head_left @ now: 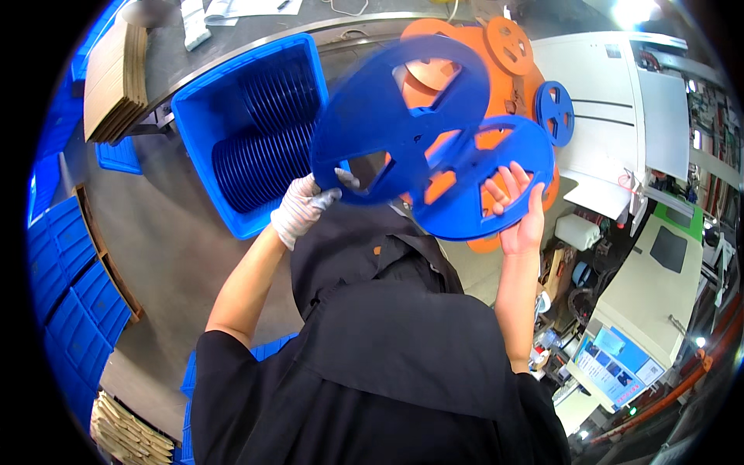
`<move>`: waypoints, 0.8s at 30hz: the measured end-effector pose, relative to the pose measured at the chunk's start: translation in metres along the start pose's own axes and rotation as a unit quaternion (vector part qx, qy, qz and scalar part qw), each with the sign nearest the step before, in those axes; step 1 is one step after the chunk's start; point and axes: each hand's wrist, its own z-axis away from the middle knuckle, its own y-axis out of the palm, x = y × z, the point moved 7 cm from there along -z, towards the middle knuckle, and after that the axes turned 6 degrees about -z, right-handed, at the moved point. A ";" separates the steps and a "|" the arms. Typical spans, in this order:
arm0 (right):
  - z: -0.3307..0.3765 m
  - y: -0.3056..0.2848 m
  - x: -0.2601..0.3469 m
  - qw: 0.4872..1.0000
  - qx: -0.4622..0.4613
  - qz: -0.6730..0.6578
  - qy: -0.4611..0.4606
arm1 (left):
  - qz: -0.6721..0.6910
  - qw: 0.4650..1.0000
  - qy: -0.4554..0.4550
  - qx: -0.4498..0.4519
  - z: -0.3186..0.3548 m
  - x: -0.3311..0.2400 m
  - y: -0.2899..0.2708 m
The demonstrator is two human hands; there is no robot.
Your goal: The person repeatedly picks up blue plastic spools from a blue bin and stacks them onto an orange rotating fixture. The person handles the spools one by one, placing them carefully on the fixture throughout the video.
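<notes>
My gloved left hand [299,211] is closed on the lower rim of a large dark-blue reel [366,108], tilted up and blurred by motion. Bare of any glove, my right hand [521,208] grips a second, brighter blue reel [463,215] by its right edge, fingers curled over an opening in it. The left reel partly overlaps the right one; I cannot tell whether they touch. To the left stands a blue bin [191,159] holding two rows of upright dark-blue discs [260,172]. Behind the held reels lie orange reels [509,48], partly hidden.
A grey table [256,25] runs behind the bin, with flattened cardboard [116,81] at its left end. Another blue reel [555,114] stands by a white machine [593,77]. Blue crates [74,271] are stacked on the left. A white jug [577,231] sits at right.
</notes>
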 end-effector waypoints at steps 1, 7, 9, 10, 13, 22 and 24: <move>0.001 -0.008 -0.001 0.999 -0.024 0.041 -0.016 | 0.115 0.993 -0.031 -0.013 0.005 0.004 -0.001; 0.003 -0.032 -0.012 0.997 -0.069 0.039 -0.026 | 0.320 0.927 -0.186 -0.056 0.034 0.020 0.001; 0.001 -0.033 -0.017 0.998 -0.065 0.017 -0.011 | 0.340 0.921 -0.179 -0.063 0.038 0.022 0.001; 0.001 -0.033 -0.018 0.998 -0.063 0.010 -0.009 | 0.350 0.918 -0.175 -0.067 0.038 0.023 0.001; 0.001 -0.029 -0.027 0.999 -0.047 -0.008 0.004 | 0.364 0.910 -0.182 -0.081 0.039 0.028 -0.004; -0.007 -0.015 -0.037 0.999 -0.021 -0.010 0.024 | 0.388 0.899 -0.148 -0.141 0.052 0.040 -0.022; -0.007 -0.013 -0.038 0.999 -0.022 -0.005 0.027 | 0.386 0.896 -0.134 -0.172 0.059 0.043 -0.029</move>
